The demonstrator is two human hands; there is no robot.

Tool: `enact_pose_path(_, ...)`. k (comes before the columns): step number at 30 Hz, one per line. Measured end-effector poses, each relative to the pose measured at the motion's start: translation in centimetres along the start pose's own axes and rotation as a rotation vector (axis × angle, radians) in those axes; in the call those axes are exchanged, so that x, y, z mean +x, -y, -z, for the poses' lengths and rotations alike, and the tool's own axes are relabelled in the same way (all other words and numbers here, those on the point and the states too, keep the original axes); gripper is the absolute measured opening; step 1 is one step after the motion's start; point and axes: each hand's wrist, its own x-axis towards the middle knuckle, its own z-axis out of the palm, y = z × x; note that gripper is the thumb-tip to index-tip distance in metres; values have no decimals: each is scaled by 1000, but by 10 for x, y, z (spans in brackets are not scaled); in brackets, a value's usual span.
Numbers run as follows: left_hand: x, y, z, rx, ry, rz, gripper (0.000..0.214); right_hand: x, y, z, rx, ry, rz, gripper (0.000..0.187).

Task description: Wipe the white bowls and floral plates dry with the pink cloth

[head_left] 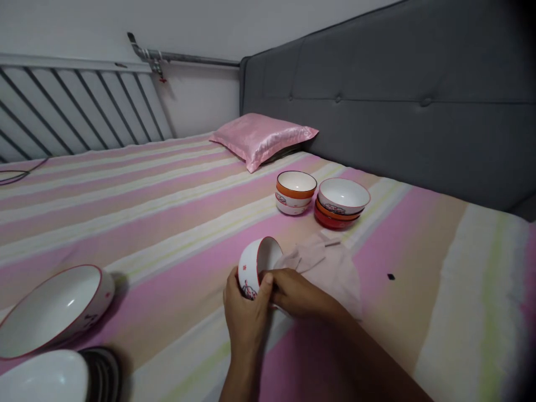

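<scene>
My left hand [243,312] is wrapped round a small white bowl [256,263] with a red rim and red pattern, holding it tilted on its side above the striped bed. My right hand [295,293] is closed at the bowl's rim, pinching a pale pink cloth [330,265] that trails to the right over the sheet. What lies under the fingers is hidden.
Two stacks of bowls stand further back: orange-and-white ones [295,192] and a white bowl on red ones [341,204]. A large white bowl [54,310] and more dishes [50,377] sit at the lower left. A pink pillow [263,137] lies by the grey headboard [397,100].
</scene>
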Motion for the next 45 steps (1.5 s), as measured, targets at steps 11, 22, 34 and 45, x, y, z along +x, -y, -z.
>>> enact_pose_path(11, 2, -1, 2, -131, 142, -11, 73, 7, 3, -10, 897, -20, 34, 38)
enact_pose_path(22, 4, 1, 1, -117, 132, 31, 74, 12, -4, -8, -507, -238, -19, 12)
enact_pose_path(34, 4, 2, 0, -150, 147, 35, 71, 4, -7, -3, -427, -193, 65, 27)
enact_pose_path(45, 2, -3, 3, -100, 111, 19, 71, -13, 8, 25, 215, 337, 240, 38)
